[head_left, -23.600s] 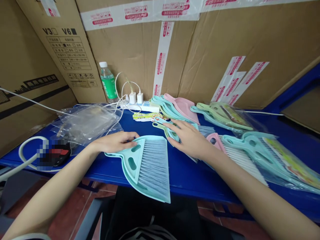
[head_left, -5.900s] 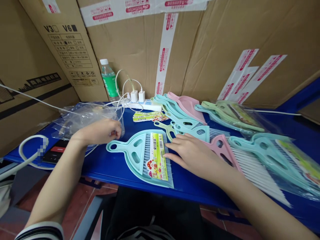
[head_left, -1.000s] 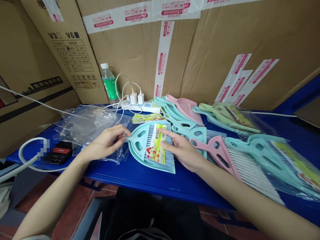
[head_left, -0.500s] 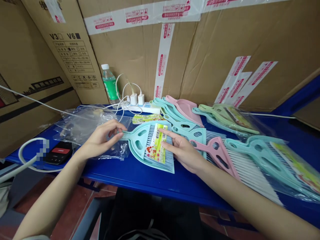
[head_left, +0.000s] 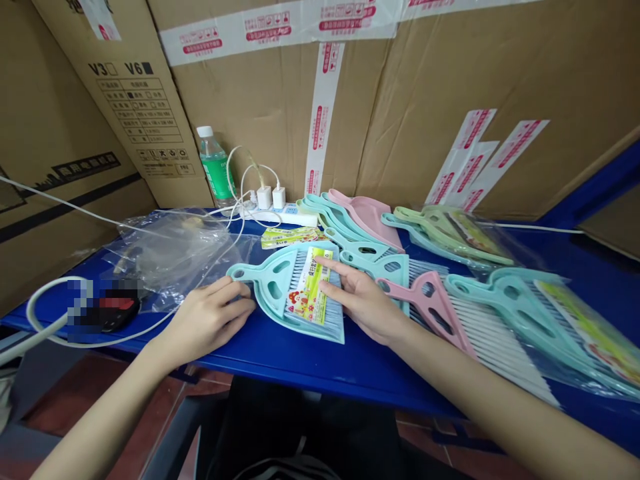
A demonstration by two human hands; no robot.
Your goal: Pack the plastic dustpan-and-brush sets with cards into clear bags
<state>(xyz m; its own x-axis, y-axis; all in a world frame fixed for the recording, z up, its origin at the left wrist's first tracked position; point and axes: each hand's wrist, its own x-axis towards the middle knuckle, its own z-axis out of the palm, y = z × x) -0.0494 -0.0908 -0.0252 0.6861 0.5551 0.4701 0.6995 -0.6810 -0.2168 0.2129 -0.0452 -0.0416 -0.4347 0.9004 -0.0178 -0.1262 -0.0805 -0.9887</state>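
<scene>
A light teal dustpan lies on the blue table, with its handle towards my left hand. A matching hand brush is nested on it, its bluish bristles under a yellow-green printed label card. My right hand reaches in from the right, index finger and thumb on the card; its other fingers are bent beside the dustpan's edge. Just in front of the handle, my left hand rests with its fingers curled, close against the handle's base. Nothing shows in those fingers, and its thumb is mostly hidden.
A pink brush, teal brushes and a bagged teal set lie to the right. Behind are stacked dustpans, loose label cards, a power strip and a bottle. Plastic bags lie left.
My left hand has let go of the handle and moved down towards the table's front edge, fingers curling. The right hand stays at the label card.
</scene>
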